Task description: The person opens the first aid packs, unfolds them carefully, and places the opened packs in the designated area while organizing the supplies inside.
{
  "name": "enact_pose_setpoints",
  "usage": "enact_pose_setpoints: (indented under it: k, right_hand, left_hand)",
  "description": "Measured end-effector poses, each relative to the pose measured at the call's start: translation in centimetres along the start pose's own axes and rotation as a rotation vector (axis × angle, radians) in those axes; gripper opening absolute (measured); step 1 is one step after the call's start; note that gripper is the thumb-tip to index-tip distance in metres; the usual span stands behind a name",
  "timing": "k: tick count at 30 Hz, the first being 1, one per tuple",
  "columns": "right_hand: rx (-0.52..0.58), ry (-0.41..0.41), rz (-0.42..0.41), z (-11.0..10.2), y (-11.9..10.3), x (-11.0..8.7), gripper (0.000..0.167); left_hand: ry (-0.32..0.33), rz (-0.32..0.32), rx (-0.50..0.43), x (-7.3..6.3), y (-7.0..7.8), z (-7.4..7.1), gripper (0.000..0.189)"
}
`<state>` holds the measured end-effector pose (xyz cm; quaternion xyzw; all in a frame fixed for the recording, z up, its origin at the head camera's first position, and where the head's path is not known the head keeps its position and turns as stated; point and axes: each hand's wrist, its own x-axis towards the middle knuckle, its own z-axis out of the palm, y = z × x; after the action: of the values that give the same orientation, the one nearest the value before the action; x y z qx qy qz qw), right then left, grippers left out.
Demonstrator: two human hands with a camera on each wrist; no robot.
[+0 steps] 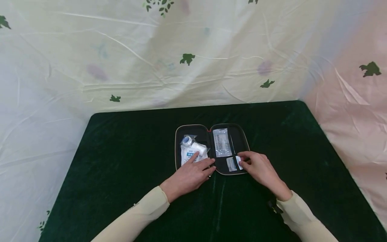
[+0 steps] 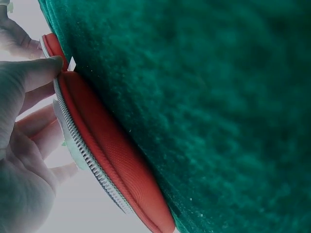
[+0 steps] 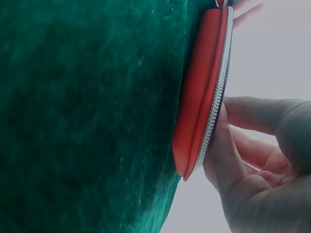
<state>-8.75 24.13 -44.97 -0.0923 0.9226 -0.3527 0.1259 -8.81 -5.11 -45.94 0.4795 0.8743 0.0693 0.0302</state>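
An unfolded zip case, red outside [image 2: 107, 136] and black inside [image 1: 242, 137], lies on the table. My left hand [image 1: 193, 174] rests over its left half. Its fingers are spread across a white packet with blue print [image 1: 190, 154], and the thumb lies on the zipper edge in the left wrist view. Beside the packet are a white tape roll [image 1: 187, 140] and a white wrapped bundle [image 1: 198, 147]. My right hand [image 1: 261, 168] pinches a small white packet [image 1: 239, 162] at the lower right of the other half, its fingertips just inside the zipper edge [image 3: 218, 87].
In the right half, a clear long packet [image 1: 222, 143], a slim dark tool [image 1: 232, 143] and another small packet [image 1: 231, 164] sit around a black strap. Dark green velvet [image 1: 127, 151] covers the table. A patterned pale curtain [image 1: 211, 80] hangs behind it.
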Motion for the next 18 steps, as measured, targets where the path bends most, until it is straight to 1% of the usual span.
enact_pose_setpoints:
  k: [7, 11, 15, 18]
  right_hand:
    - [0.048, -0.04, 0.033, 0.4, -0.54, 0.25, 0.034]
    - [0.058, -0.047, 0.056, 0.48, -0.78, 0.3, 0.035]
    - [0.051, -0.04, 0.066, 0.58, -0.87, 0.28, 0.036]
    - [-0.001, 0.003, 0.042, 0.77, -0.89, 0.28, 0.035]
  left_hand:
    - [-0.003, -0.003, -0.004, -0.18, -0.14, 0.07, 0.045]
    - [-0.012, -0.004, -0.004, -0.22, -0.14, -0.03, 0.047]
    - [-0.015, -0.007, -0.007, -0.23, -0.1, -0.08, 0.048]
    - [-0.015, -0.007, -0.006, -0.23, -0.06, -0.08, 0.048]
